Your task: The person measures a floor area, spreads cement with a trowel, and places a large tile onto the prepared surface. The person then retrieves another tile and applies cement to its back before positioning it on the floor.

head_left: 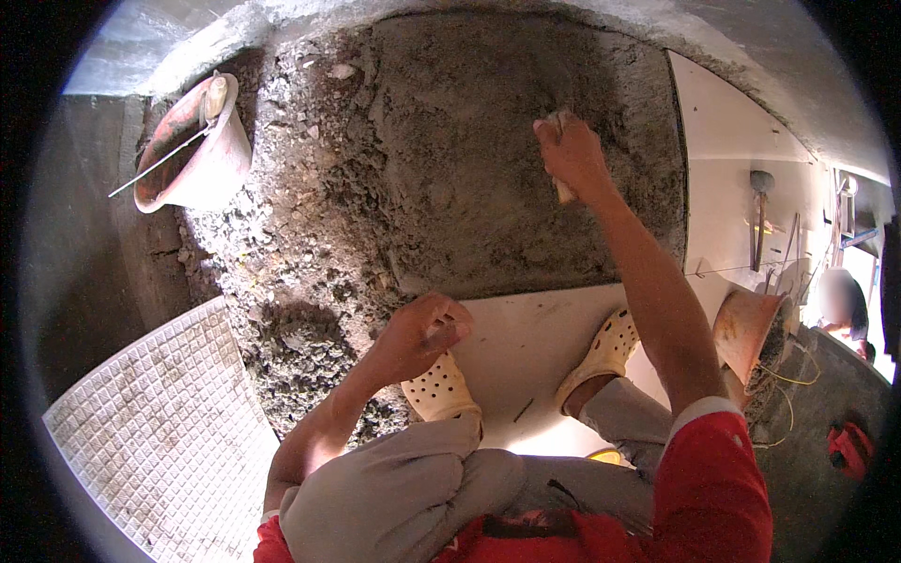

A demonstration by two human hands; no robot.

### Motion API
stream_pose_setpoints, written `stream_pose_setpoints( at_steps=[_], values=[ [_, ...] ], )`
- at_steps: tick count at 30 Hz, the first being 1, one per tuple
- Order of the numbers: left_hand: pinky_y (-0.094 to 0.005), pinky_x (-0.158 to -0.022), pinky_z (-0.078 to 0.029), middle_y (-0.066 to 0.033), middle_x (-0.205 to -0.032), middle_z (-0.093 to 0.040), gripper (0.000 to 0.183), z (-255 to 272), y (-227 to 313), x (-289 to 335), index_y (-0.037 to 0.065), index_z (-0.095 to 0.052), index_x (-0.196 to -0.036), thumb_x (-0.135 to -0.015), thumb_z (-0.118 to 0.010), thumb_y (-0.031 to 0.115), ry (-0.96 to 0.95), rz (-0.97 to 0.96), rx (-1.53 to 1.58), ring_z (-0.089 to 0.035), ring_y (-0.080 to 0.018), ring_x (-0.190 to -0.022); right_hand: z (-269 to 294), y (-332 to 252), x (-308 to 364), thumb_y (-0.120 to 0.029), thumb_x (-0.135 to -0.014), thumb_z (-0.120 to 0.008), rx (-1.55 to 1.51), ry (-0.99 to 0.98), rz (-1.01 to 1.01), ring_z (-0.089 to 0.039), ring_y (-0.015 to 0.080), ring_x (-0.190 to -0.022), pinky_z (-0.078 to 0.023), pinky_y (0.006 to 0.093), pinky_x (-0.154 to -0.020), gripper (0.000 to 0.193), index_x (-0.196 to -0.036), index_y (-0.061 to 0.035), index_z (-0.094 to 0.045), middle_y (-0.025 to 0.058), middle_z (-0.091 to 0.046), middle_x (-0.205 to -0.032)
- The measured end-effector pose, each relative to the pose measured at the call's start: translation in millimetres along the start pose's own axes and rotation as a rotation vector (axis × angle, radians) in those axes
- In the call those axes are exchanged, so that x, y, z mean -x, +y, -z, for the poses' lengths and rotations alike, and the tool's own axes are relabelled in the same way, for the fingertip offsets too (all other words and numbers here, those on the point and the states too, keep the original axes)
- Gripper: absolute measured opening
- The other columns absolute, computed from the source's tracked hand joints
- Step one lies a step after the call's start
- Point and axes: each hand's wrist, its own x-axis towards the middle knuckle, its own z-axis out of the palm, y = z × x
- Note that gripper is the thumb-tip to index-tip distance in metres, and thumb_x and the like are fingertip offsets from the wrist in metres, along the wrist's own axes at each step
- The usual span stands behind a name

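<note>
My right hand (572,159) is closed round the pale handle of a trowel (565,193), over a bed of grey mortar (469,159). The trowel's blade blends into the mortar and is hard to make out. My left hand (424,333) hovers near the bed's front left corner, beside my left shoe. Its fingers curl loosely, with a gap between thumb and fingers, and nothing shows in them. The mortar looks fairly smooth in the middle and crumbly along its left side.
Loose rubble (291,188) runs along the left, with a bucket (221,155) tilted on it. A large tile (169,441) lies face down at lower left. Pale tiles (727,131) flank the bed. A mallet (759,206) and another bucket (741,328) are at right; a person (843,305) is beyond.
</note>
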Motion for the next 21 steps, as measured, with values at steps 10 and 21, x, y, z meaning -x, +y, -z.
stream_pose_setpoints(
  at_steps=[10,21],
  values=[
    [-0.0397,-0.081,-0.054,-0.0149,-0.104,-0.062,0.027,5.9,-4.5,12.0,0.004,-0.061,-0.106,-0.098,-0.056,0.029,0.089,0.050,-0.041,-0.065,-0.0273,-0.096,-8.8,1.6,-8.0,-0.035,-0.097,-0.053,0.019,0.229,-0.038,-0.064,0.0210,-0.061,-0.052,0.0376,-0.054,0.038,-0.102,0.0024,-0.057,0.0127,-0.061,-0.075],
    [-0.0375,-0.084,-0.053,-0.0132,-0.104,-0.062,0.029,7.0,-0.3,18.3,0.002,-0.061,-0.106,-0.098,-0.057,0.029,0.195,0.072,-0.041,-0.064,-0.0248,-0.097,-46.1,-45.1,33.7,-0.027,-0.096,-0.057,-0.853,0.331,-0.239,-0.059,0.0178,-0.059,-0.049,0.0360,-0.046,0.033,-0.113,0.0012,-0.054,0.0104,-0.059,-0.087]
  ],
)
